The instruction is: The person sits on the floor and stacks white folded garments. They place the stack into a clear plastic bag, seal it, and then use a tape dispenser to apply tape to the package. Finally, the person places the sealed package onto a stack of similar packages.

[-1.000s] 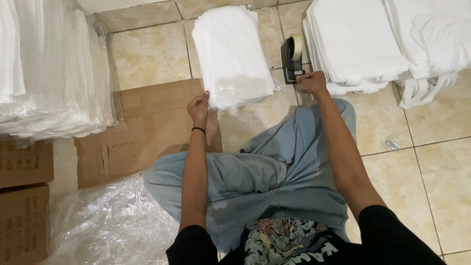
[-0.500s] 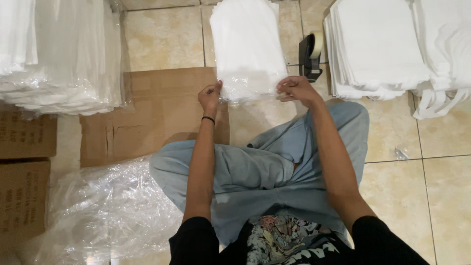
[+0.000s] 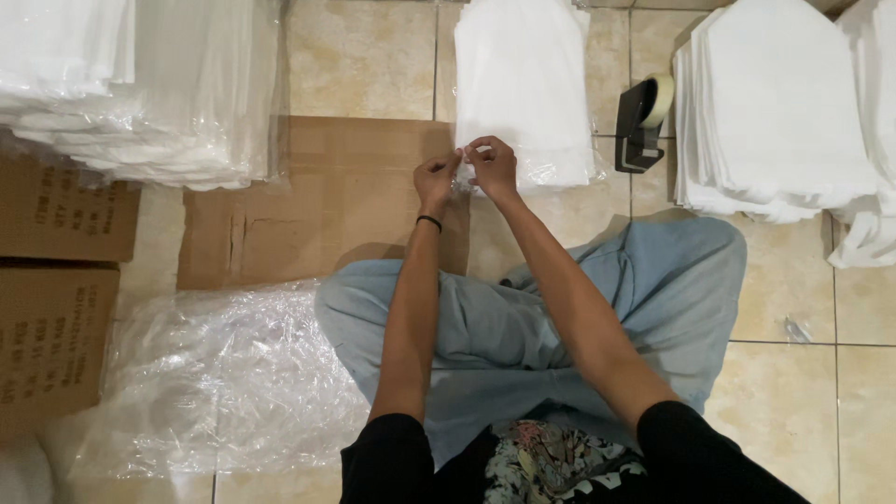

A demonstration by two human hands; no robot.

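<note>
Seated, left hand (image 3: 435, 177) & right hand (image 3: 492, 163) pinch bagged white stack's (image 3: 523, 89) near edge, left of tape dispenser (image 3: 644, 117); best kept taut.

Both hands, left hand (image 3: 435, 177) and right hand (image 3: 492, 163), at bagged white cloth (image 3: 523, 89).

Fingertips of left hand (image 3: 435, 177) and right hand (image 3: 492, 164) pinch something too small to identify at the bagged white stack (image 3: 523, 89), stack's far end cut by top edge, tape dispenser (image 3: 644, 121) roll partly hidden.
</note>
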